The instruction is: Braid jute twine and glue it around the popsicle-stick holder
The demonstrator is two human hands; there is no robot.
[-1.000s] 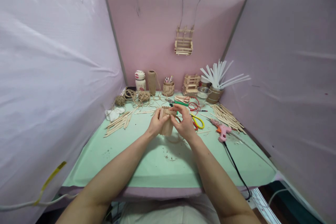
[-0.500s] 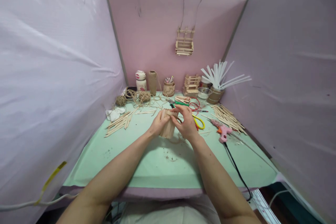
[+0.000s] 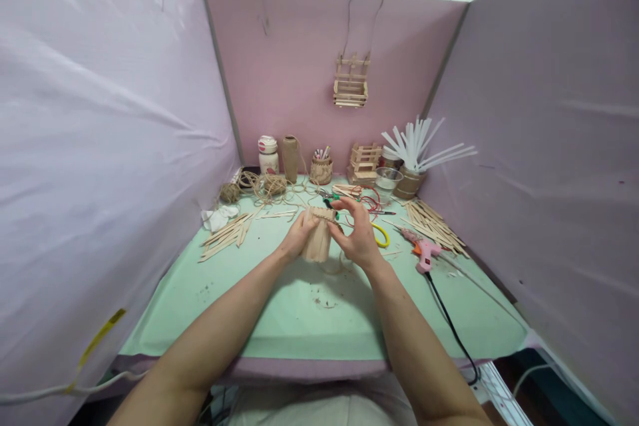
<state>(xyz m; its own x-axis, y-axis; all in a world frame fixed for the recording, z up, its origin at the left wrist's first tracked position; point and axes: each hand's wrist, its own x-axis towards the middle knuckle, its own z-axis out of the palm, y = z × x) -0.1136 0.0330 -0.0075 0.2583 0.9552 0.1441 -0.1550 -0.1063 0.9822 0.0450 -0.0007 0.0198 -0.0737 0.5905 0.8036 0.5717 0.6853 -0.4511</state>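
Observation:
A pale wooden-stick cup (image 3: 316, 244) with a braided cord (image 3: 323, 213) along its upper rim is held up over the table, slightly tilted. My left hand (image 3: 295, 237) is closed around its left side. At the right side of the rim is my right hand (image 3: 358, 234), its thumb at the cup's edge by the cord and its forefinger curved and lifted apart from the thumb. A loose length of cord (image 3: 335, 271) hangs below the right hand. The cup's far side is hidden.
A pink glue gun (image 3: 426, 254) with a black cable lies at right, near loose wooden sticks (image 3: 434, 226). More sticks (image 3: 227, 237) lie at left. Behind are tangled twine (image 3: 259, 185), yellow-handled scissors (image 3: 382, 235), a pen cup (image 3: 321, 170) and a pot of white glue sticks (image 3: 410, 183).
My right thumb and forefinger have moved apart, and the hand has shifted slightly right, baring more of the braided rim. My left hand still holds the cup.

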